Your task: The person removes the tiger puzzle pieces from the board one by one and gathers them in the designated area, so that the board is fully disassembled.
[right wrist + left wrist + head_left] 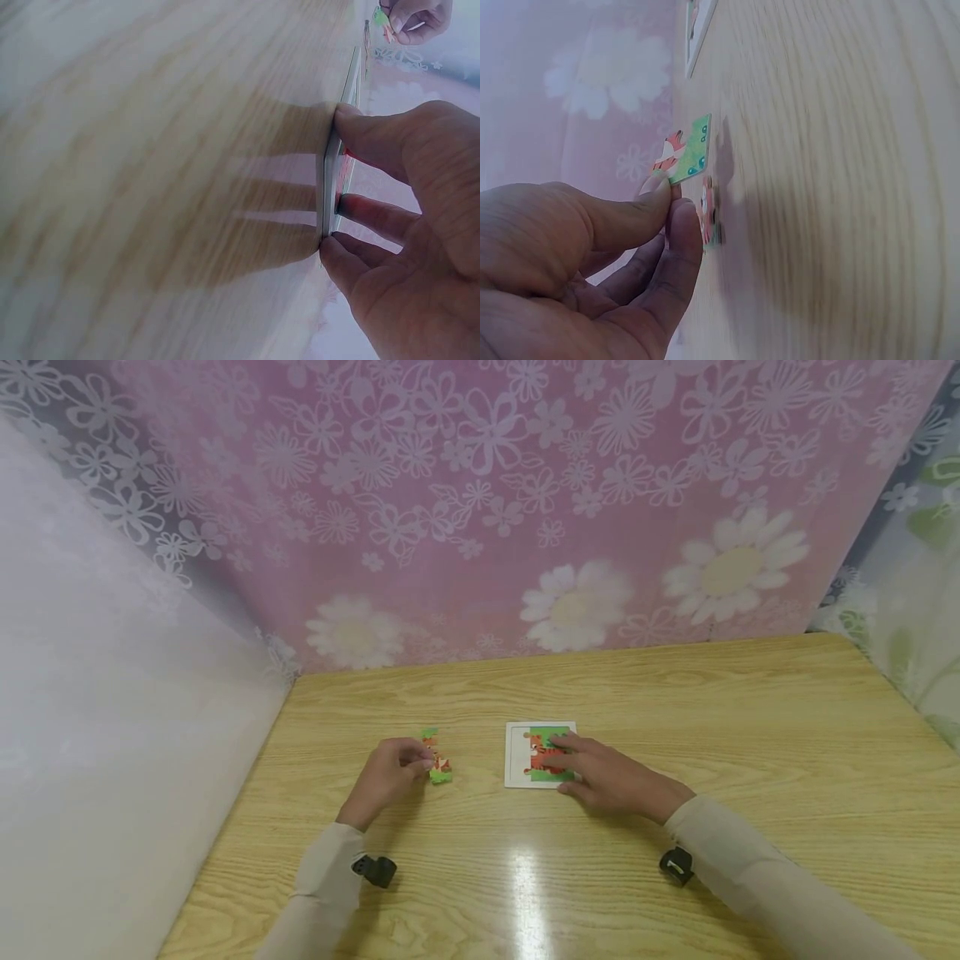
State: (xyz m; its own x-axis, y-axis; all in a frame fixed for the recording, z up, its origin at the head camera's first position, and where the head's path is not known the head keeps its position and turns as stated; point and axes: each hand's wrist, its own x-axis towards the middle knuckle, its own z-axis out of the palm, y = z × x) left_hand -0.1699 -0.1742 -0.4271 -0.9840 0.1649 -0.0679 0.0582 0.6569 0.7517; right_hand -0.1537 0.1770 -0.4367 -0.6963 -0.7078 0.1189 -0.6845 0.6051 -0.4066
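My left hand [386, 777] pinches a puzzle piece [694, 154] between thumb and fingertips, held tilted above the table; it shows green with part of an orange-and-white animal. Another puzzle piece [708, 214] lies flat on the table just beyond those fingers. To the right is a white-framed puzzle board [517, 760], its left strip bare and white. Joined green and red pieces [542, 774] fill its right part. Over these my right hand [607, 774] rests with fingers spread, thumb and little finger touching the board's edge. The fingers hide part of the picture.
Everything lies on a wood-grain table [450, 893] that shows a bright light reflection. A pink flowered curtain [465, 568] hangs along the far edge, and a white sheet [112, 693] borders the left side. Black camera mounts [378, 870] sit at both wrists.
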